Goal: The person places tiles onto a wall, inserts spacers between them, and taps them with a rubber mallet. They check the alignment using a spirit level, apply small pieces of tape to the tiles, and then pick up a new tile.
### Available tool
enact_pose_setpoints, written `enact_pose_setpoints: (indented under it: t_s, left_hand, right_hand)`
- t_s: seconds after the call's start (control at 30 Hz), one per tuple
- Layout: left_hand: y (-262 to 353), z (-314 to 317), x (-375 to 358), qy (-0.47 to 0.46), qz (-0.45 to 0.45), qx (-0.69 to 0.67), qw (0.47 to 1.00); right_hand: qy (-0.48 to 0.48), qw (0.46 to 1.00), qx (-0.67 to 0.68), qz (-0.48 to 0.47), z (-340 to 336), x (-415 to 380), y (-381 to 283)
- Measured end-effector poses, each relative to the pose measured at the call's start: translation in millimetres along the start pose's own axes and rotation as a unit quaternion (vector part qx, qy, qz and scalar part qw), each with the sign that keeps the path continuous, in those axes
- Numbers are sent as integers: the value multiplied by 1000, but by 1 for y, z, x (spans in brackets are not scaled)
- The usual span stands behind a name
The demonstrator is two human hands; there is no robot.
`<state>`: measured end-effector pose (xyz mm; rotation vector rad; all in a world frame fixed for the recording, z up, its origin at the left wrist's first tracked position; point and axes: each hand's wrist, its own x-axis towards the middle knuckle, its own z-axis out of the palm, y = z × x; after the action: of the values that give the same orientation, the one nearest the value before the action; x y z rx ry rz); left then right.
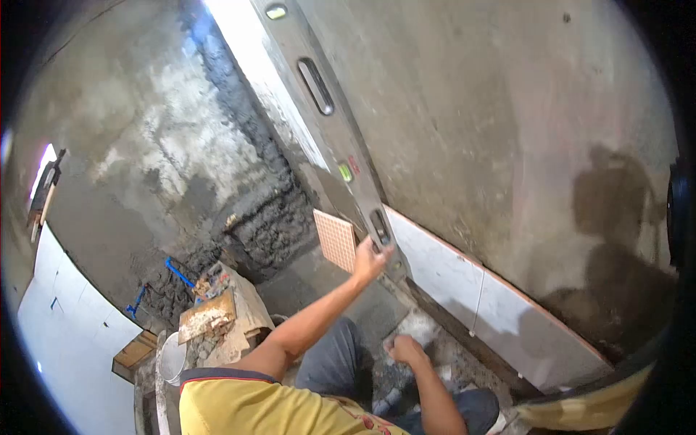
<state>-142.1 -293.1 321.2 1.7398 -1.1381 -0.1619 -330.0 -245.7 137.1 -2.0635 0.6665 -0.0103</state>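
A long grey spirit level (333, 134) with green vials and oval slots leans upright along the wall. My left hand (370, 261) is closed round its lower end, near the lowest slot. Just beside that hand, a square pinkish tile (335, 241) with a grid-patterned face stands on edge. Low over the rubble-strewn floor, my right hand (403, 349) has its fingers curled; whatever they hold, if anything, is too small to tell. White tiles (464, 290) run along the wall's base, right of the level.
At the lower left are a debris-filled sack (246, 319), a dusty board (207, 316) and a white bucket (172, 358). Blue pipe pieces (179, 272) stick out by rough mortar. White panels (65, 319) line the left side. A thin white cord (478, 304) hangs over the tiles.
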Motion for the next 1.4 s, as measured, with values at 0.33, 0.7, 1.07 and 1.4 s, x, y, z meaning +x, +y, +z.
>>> enact_pose_setpoints:
  t_s: [0.33,0.7,1.07,1.4]
  left_hand:
    - [8,4,-3,9,-6,-20,1000]
    - [9,8,-5,10,-2,-63,998]
    - [17,9,-7,14,-26,-65,997]
    - [0,11,-1,27,-29,10,999]
  right_hand:
    - [-55,998,-15,31,-24,-13,-21]
    - [-33,999,-4,6,-15,-5,-8]
    - [-34,999,-23,3,-22,-11,-16]
    - [-17,1000,-18,-13,-11,-12,-11]
